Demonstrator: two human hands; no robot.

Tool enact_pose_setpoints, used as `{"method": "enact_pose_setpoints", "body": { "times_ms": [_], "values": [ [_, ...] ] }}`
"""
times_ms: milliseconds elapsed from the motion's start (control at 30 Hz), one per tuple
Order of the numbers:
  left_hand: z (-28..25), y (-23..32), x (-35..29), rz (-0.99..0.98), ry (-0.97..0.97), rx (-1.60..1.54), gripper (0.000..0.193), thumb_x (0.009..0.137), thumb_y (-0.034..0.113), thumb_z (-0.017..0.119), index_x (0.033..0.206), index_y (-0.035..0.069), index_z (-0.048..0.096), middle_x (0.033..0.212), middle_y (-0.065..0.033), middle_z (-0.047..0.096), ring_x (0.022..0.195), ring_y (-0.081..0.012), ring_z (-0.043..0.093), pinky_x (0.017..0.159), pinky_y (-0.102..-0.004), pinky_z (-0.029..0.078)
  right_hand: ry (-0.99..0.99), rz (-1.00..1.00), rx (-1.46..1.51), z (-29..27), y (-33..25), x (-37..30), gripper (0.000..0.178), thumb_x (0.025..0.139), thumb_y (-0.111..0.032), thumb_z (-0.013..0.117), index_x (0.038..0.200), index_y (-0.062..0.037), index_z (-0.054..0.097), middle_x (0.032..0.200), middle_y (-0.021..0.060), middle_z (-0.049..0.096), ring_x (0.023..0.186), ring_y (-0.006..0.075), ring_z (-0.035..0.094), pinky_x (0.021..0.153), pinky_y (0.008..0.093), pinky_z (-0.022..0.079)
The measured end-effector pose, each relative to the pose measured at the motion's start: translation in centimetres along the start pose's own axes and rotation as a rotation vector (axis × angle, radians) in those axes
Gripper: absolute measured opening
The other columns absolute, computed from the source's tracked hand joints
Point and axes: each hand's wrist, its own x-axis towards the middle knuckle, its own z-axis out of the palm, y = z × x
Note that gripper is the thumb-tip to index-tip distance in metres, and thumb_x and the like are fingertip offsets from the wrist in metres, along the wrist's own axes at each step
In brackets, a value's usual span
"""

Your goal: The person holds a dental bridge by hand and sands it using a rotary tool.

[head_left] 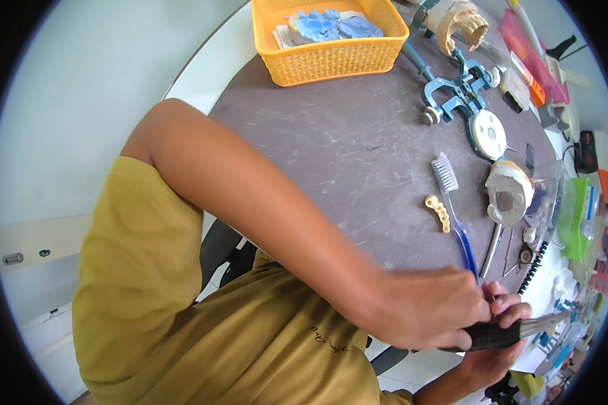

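My left hand (431,309) is curled into a fist at the near edge of the grey round table (331,148), pressed against the end of a black-handled tool (494,335). My right hand (500,344) lies just beneath it, fingers wrapped round the same black handle. The tool's metal tip (548,322) points right. What the left fingers pinch is hidden. A blue toothbrush (454,216) lies just beyond the hands, beside a small yellow dental arch piece (438,212).
A plaster jaw model (508,192) and metal instruments (493,251) lie right of the toothbrush. A teal articulator (456,91) stands farther back. An orange basket (327,47) holds blue impression pieces (334,25). A pink tray (530,57) and green box (574,216) crowd the right edge.
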Motion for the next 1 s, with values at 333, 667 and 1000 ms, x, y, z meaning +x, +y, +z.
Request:
{"method": "enact_pose_setpoints", "body": {
  "times_ms": [333, 667, 1000],
  "values": [
    [-8.0, -2.1, -3.4, 0.185, 0.251, 0.937, 0.019, 0.073, 0.01, 0.07, 0.086, 0.005, 0.057, 0.09, -0.0067, 0.053, 0.078, -0.0226, 0.054, 0.066, -0.033, 0.048, 0.024, 0.123, -0.71, 2.7, -1.7, 2.8, 0.029, 0.1, -0.024, 0.042, 0.11, 0.0022, 0.046, 0.071, 0.0012, 0.043, 0.055, 0.0048, 0.04, 0.047, 0.0181, 0.033],
    [-7.6, -0.4, -3.6, 0.209, 0.452, 0.547, 0.022, 0.071, 0.004, 0.074, 0.091, 0.005, 0.064, 0.089, -0.0071, 0.061, 0.072, -0.0192, 0.061, 0.062, -0.0297, 0.05, -0.119, 0.096, -0.898, 6.1, -1.3, 6.7, 0.029, 0.069, -0.003, 0.076, 0.094, 0.0019, 0.063, 0.063, 0.0023, 0.061, 0.048, 0.0043, 0.045, 0.045, 0.0193, 0.032],
    [-7.2, 0.6, -4.2, -0.097, 0.383, -0.15, 0.027, 0.077, -0.002, 0.071, 0.102, 0.002, 0.063, 0.1, -0.0078, 0.062, 0.089, -0.014, 0.062, 0.076, -0.0261, 0.051, -0.042, -0.085, -0.85, 6.3, -0.3, 6.3, 0.017, 0.068, 0.001, 0.076, 0.081, -0.0003, 0.064, 0.06, 0.0011, 0.059, 0.048, 0.0038, 0.046, 0.045, 0.02, 0.032]
  ]
}}
